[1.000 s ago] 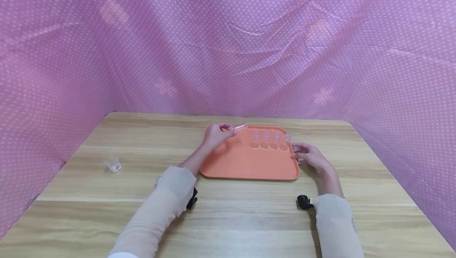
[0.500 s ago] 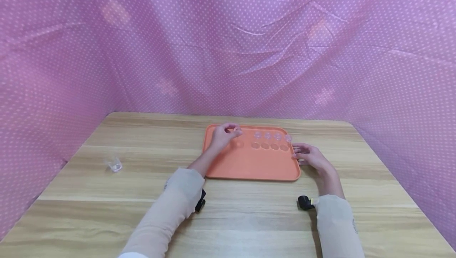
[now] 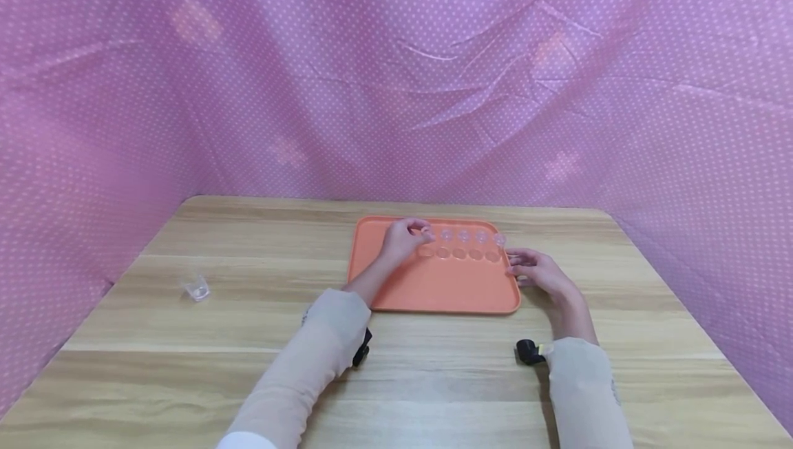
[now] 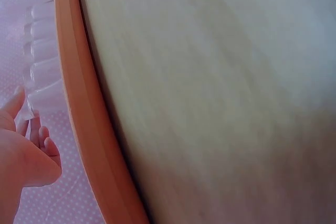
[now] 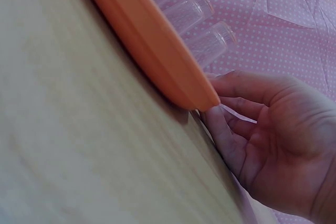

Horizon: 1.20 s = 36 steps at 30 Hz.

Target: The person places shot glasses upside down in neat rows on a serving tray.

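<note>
A row of several clear plastic cups [image 3: 464, 236] stands along the back right of the orange tray [image 3: 434, 294]. Narrower ends face up and wider mouths rest on the tray. My left hand [image 3: 401, 239] pinches the cup at the row's left end by its upper part, seen also in the left wrist view, where the fingertips meet that cup [image 4: 44, 95]. At the tray's right edge, my right hand [image 3: 539, 273] holds the rim with thumb and fingers. The right wrist view shows this hand [image 5: 278, 129] right at the tray corner, beside the cups [image 5: 212, 43].
One more clear cup [image 3: 198, 288] stands by itself on the wooden table [image 3: 434, 394], left of the tray. Pink dotted cloth [image 3: 396, 91] hangs behind the table and along both sides.
My left hand has carried a clear cup rightward and down, from above the tray's back left to the row's left end. My right hand stays at the tray's right edge.
</note>
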{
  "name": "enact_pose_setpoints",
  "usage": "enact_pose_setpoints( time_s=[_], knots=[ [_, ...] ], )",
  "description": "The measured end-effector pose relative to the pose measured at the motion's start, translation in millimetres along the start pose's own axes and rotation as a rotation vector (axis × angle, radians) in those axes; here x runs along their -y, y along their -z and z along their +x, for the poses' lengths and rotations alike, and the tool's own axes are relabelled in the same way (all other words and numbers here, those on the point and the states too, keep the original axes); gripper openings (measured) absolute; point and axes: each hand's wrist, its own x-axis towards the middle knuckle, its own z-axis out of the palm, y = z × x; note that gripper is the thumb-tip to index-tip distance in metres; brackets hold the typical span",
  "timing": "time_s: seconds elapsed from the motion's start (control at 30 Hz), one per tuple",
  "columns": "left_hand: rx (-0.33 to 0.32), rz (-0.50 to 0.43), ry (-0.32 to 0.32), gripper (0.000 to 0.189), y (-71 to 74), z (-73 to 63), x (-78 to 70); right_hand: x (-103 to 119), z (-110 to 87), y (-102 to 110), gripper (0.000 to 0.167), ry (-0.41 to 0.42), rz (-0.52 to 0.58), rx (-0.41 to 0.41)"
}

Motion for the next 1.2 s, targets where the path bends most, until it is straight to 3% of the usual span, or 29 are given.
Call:
enact_pose_setpoints(
  time_s=[0.47,0.8,1.0,1.2],
  knots=[
    [0.012,0.060,-0.005,0.026,-6.3,0.1,5.3,0,1.4,-2,0.051,-0.013,0.010,-0.008],
    [0.030,0.059,-0.018,0.028,-3.0,-0.6,3.2,0,1.1,1,0.051,0.004,0.000,0.004],
    [0.070,0.029,-0.011,0.037,8.3,-1.3,3.4,2,-0.1,0,0.051,-0.003,0.004,-0.003],
    [0.062,0.037,0.027,0.044,34.8,-6.1,-1.0,3,-1.7,0,0.054,-0.011,-0.008,0.001]
  ],
)
